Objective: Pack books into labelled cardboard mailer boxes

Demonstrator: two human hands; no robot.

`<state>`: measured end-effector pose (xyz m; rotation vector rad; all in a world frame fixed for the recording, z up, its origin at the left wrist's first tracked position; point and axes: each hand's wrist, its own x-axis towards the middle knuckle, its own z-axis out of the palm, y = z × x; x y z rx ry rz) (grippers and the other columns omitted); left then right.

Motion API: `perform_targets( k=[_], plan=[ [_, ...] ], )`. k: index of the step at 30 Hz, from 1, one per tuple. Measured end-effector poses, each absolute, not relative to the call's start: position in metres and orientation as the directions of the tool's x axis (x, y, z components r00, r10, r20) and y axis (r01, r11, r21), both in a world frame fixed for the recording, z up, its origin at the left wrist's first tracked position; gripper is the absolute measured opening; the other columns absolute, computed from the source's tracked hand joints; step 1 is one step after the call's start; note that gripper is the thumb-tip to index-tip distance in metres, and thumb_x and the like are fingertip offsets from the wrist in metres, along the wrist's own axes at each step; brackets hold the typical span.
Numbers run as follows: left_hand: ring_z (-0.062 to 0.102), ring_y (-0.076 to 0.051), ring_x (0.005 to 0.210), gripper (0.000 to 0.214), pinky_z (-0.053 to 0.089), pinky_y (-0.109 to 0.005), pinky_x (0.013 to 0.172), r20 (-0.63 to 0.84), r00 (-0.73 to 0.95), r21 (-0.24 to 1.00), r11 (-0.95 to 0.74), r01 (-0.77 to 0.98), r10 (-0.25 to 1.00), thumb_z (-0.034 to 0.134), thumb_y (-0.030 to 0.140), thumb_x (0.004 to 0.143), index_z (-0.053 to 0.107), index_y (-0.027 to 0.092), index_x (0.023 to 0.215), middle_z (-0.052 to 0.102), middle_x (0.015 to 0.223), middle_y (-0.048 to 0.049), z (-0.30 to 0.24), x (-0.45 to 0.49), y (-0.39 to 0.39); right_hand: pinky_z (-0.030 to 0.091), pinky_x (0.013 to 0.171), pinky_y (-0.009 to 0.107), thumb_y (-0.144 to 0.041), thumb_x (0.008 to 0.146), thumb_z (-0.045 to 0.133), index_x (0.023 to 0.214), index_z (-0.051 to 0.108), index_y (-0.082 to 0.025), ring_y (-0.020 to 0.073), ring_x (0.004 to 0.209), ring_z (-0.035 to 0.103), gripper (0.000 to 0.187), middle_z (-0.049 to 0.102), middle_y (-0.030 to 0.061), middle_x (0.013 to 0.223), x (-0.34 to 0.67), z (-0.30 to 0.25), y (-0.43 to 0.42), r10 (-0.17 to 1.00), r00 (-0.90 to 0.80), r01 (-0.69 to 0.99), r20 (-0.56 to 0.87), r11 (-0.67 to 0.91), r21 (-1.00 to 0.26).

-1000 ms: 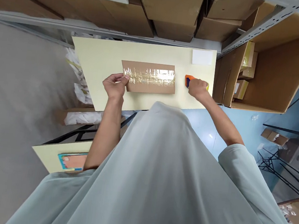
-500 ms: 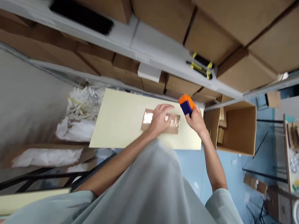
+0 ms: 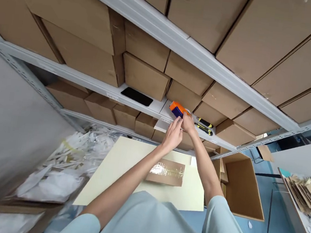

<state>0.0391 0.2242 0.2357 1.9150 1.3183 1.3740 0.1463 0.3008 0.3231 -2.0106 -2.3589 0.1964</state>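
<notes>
- On the white shelf [image 3: 160,109], our right hand [image 3: 187,123] grips the orange tape dispenser [image 3: 177,109]; our left hand [image 3: 172,134], fingers straight, touches it.
- Below the shelf, the cardboard parcel [image 3: 166,172] lies already taped.

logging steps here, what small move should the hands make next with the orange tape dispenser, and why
Probably set it down and let go: the right hand holds the tape dispenser at the white shelf ledge, beside the yellow-and-black tools, with the left hand open just below it.
</notes>
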Motion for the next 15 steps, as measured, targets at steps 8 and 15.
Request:
perform_targets(
  k=[8,15],
  plan=[
    [0.056,-0.043,0.164,0.062,0.046,-0.066,0.139,0.354,0.057,0.805,-0.336,0.489,0.933,0.055,0.024,0.105,0.061,0.015,0.166,0.057,0.176,-0.0232,0.198,0.022,0.185,0.036,0.139,0.055,-0.019,0.111,0.041,0.160,0.054,0.005,0.0395,0.157,0.058,0.055,0.061,0.0353,0.166,0.152,0.305,0.321,0.993,-0.115,0.990,-0.031,0.112,-0.086],
    [0.064,-0.043,0.157,0.061,0.048,-0.061,0.138,-0.121,-0.053,0.846,0.130,0.518,0.991,0.069,0.032,0.099,0.066,0.013,0.157,0.068,0.164,-0.0248,0.077,-0.037,0.103,0.031,0.146,0.061,-0.041,0.120,0.027,0.183,0.031,-0.013,0.0338,0.181,0.030,0.069,0.036,0.0234,0.190,0.216,0.201,0.169,0.986,0.042,0.930,0.160,0.020,-0.368]
  ],
)
